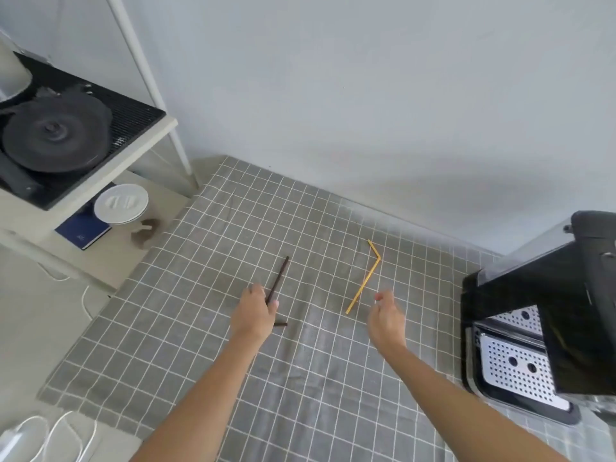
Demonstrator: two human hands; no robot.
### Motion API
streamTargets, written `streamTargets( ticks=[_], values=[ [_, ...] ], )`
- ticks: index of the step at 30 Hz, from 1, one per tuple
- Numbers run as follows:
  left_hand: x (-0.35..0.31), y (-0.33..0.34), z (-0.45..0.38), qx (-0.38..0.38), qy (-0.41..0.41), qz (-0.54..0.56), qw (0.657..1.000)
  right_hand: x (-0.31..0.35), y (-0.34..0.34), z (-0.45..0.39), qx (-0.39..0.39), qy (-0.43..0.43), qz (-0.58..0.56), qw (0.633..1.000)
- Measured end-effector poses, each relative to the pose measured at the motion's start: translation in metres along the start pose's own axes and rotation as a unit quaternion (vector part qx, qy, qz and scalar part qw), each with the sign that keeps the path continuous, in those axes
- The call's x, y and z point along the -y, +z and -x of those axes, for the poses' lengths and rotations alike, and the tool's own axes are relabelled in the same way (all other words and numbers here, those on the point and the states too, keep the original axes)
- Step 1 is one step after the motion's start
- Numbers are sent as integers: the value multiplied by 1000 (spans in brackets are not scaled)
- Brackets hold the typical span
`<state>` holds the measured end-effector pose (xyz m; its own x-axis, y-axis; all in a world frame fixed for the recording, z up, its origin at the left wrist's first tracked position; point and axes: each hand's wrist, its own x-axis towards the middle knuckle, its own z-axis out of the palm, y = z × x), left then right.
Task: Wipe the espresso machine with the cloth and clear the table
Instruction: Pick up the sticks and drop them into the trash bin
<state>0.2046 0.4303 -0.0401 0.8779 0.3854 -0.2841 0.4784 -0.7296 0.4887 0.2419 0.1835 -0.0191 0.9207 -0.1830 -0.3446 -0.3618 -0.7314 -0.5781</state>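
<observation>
A dark brown bent straw [279,278] lies on the grey checked tablecloth [186,321], and my left hand [255,313] is closed around its lower part, with a short end sticking out to the right of my fingers. A yellow bent straw [366,278] lies further right. My right hand [386,318] hovers just right of its lower end, fingers apart, holding nothing. The black espresso machine [546,305] stands at the right edge with its perforated metal drip tray [513,368] showing. No cloth for wiping is in view.
A white shelf unit [143,141] stands at the left with a black round appliance [53,135] on top. Below it sit a white bowl [120,203] and a blue book [83,228]. White cables [66,431] lie at the lower left. A plain wall runs behind the table.
</observation>
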Motion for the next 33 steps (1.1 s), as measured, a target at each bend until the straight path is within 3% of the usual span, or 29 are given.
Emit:
streamTargets(
  ticks=[3,7,11,14,18,21,24,29,33],
  values=[
    [-12,9,-6,36,-21,-89,995,23,7,-24,43,92,38,994],
    [-11,19,6,52,-33,-132,989,32,12,-35,74,100,131,983],
    [3,14,23,67,-15,-62,996,27,13,-22,102,86,154,979],
    [-10,16,56,110,-4,62,992,-2,-4,6,138,57,99,984],
    [-61,30,124,148,67,197,967,-65,-56,65,195,10,14,981],
    [-104,52,179,162,117,227,953,-125,-113,121,207,-21,0,978],
    [-152,83,246,224,179,233,929,-195,-173,178,195,-15,0,981],
    [-234,161,358,346,158,265,886,-331,-266,250,84,90,-75,990],
    [-300,223,433,459,104,224,854,-424,-304,288,36,221,-149,963]
  ],
)
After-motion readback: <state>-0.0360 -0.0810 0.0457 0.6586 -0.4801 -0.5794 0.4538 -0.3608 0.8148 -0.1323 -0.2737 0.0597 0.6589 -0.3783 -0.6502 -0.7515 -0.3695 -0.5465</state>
